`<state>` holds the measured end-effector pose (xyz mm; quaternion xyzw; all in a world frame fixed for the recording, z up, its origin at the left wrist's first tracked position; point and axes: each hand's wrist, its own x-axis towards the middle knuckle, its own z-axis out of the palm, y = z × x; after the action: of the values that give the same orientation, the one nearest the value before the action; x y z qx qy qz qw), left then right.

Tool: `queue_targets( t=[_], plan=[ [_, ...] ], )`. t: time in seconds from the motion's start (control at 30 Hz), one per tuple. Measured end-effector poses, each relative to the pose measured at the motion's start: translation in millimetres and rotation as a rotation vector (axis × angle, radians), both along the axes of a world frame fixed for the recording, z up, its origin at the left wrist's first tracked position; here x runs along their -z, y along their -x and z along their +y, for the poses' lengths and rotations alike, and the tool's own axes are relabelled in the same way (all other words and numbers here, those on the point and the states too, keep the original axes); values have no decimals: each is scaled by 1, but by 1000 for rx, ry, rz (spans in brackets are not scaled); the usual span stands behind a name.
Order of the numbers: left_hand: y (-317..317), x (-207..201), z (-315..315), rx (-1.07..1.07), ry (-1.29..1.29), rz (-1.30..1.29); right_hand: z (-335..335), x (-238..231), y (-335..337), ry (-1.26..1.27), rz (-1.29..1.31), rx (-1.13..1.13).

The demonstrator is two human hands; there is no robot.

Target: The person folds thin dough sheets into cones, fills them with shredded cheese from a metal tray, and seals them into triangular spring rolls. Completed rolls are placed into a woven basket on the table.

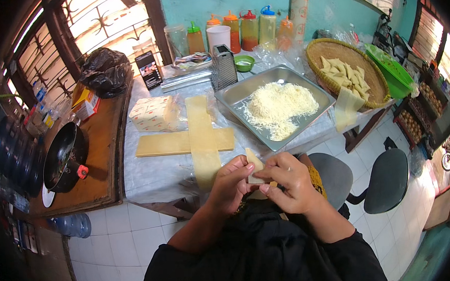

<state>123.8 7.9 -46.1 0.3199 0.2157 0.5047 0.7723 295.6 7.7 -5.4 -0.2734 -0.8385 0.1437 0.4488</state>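
Both hands meet just off the table's front edge around a small folded piece of pastry sheet (254,165), pale yellow and pointed at the top. My left hand (231,180) grips it from the left, thumb on its face. On the other side my right hand (288,180) pinches its lower part, fingers curled. Flat pastry strips (166,144) lie in a stack on the table, with more strips (199,116) laid across them. A metal tray (233,103) beyond my hands holds a heap of grated cheese (284,103).
A woven basket (316,52) of folded triangles stands at the right, with a pastry strip (347,107) over its edge. Behind the tray are a box grater (224,68), a green bowl (244,63) and several sauce bottles (249,31). A frying pan (63,155) sits on the left wooden table.
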Motion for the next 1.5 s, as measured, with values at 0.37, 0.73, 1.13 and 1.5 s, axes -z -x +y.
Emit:
queue_targets(
  t=[0.37, 0.73, 1.13, 1.5],
  plan=[
    [-19, 14, 1, 53, -18, -53, 1, 17, -26, 483, 242, 34],
    [-28, 13, -3, 15, -62, 11, -1, 17, -39, 705, 338, -6],
    [-34, 15, -3, -253, -598, 482, 2, 31, -45, 859, 747, -108],
    [-39, 58, 27, 404, -724, 714, -1, -10, -88, 445, 1087, -45]
  ],
)
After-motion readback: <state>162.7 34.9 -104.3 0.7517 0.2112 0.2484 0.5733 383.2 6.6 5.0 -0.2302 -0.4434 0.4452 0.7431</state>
